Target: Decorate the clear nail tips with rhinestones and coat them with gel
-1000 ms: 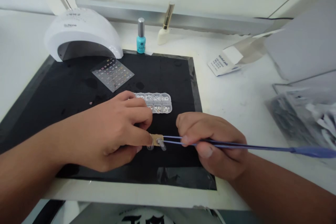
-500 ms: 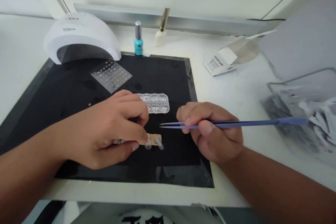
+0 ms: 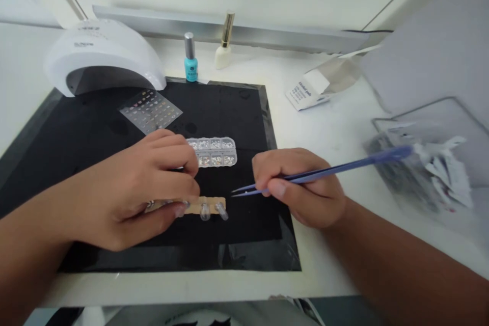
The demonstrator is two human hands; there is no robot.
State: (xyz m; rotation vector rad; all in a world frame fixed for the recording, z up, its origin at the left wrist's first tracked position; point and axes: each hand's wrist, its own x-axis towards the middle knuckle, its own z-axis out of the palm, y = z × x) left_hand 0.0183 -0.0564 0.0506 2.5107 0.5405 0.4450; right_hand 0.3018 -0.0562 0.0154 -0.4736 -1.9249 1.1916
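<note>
The left hand [image 3: 130, 188] is closed, pinching the end of a tan strip [image 3: 198, 207] between thumb and fingers. Clear false nails [image 3: 205, 211] stand along the strip, and the two nearest its free end show past the fingertips. The strip lies low over a black mat [image 3: 233, 112], toward the 6 o'clock side, and points toward the right hand.

The right hand [image 3: 301, 188] is closed around blue tweezers [image 3: 328, 174], held like a pencil. Their fine points aim toward 9 o'clock and stop just beside the free end of the strip, not touching it. The tweezers' blue handle rises toward 2 o'clock.

At 12 o'clock from the left hand, just past its knuckles, sits a clear tray of rhinestones [image 3: 214, 152], divided into small compartments. Further toward 11 o'clock lies a sheet of nail stickers [image 3: 150, 110].

A white nail lamp [image 3: 101, 56] stands at the mat's 10 o'clock corner. A teal polish bottle [image 3: 190, 63] stands at the mat's far edge, with a cream bottle with a gold cap [image 3: 223, 51] just behind it on the counter [image 3: 336, 137]. At 2 o'clock lies an opened packet of alcohol pads [image 3: 307, 92], and at 3 o'clock a clear bin [image 3: 416, 173] holds white pieces, blurred.
</note>
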